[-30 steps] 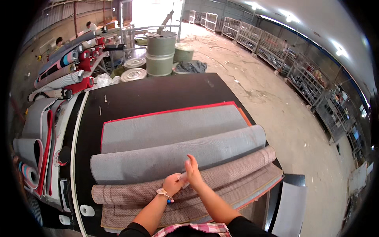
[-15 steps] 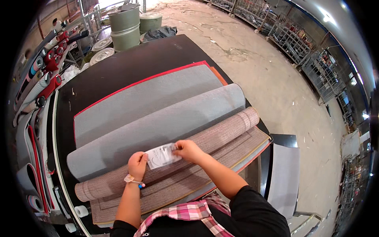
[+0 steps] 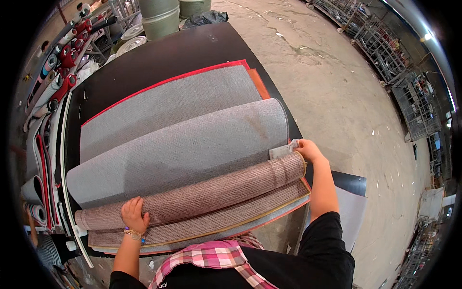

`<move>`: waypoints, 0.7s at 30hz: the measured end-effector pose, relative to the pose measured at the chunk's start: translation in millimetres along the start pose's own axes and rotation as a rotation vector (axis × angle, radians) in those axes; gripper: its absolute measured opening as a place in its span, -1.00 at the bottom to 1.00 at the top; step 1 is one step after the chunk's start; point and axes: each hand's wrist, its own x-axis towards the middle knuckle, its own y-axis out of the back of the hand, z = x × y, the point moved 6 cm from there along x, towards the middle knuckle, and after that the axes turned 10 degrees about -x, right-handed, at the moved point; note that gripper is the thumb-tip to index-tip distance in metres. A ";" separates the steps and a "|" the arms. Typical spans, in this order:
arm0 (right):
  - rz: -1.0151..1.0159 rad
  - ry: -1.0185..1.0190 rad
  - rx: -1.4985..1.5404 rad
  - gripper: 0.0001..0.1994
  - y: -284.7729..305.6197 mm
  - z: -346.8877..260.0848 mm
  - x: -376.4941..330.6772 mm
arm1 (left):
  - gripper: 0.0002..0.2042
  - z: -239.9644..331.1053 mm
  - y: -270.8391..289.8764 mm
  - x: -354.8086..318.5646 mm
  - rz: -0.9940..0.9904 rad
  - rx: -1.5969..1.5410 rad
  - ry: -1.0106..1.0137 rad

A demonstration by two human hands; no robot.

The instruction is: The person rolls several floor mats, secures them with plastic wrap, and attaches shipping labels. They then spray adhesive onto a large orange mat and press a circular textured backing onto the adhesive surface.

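A brownish woven rug point(image 3: 207, 197), partly rolled with a tan bound edge, lies across the table in front of me. My left hand point(image 3: 134, 215) rests with its fingers laid over the roll near its left end. At the roll's right end, my right hand point(image 3: 308, 150) pinches a white printed label point(image 3: 281, 151), which lies along the top of the roll's far side. Behind it a larger grey curled rug point(image 3: 192, 139) shows its backing. Farther back, a grey rug with red edging point(image 3: 163, 96) lies flat.
The black tabletop point(image 3: 173, 53) carries the stack, with a corner of an orange piece point(image 3: 258, 83) showing. Several rolled rugs point(image 3: 62, 86) stand at the left. Large green drums point(image 3: 161, 21) are at the back. Wire cages point(image 3: 380, 48) line the right side beyond the concrete floor point(image 3: 317, 91).
The label has moved from between both hands at the roll's middle to its right end, in my right hand. My left hand has let go of it and come down on the roll's left part.
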 end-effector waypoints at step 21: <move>0.837 0.350 -0.798 -0.39 -19.2 -157.6 99.4 | -0.66 -47.4 -23.8 65.2 -0.267 -0.375 0.202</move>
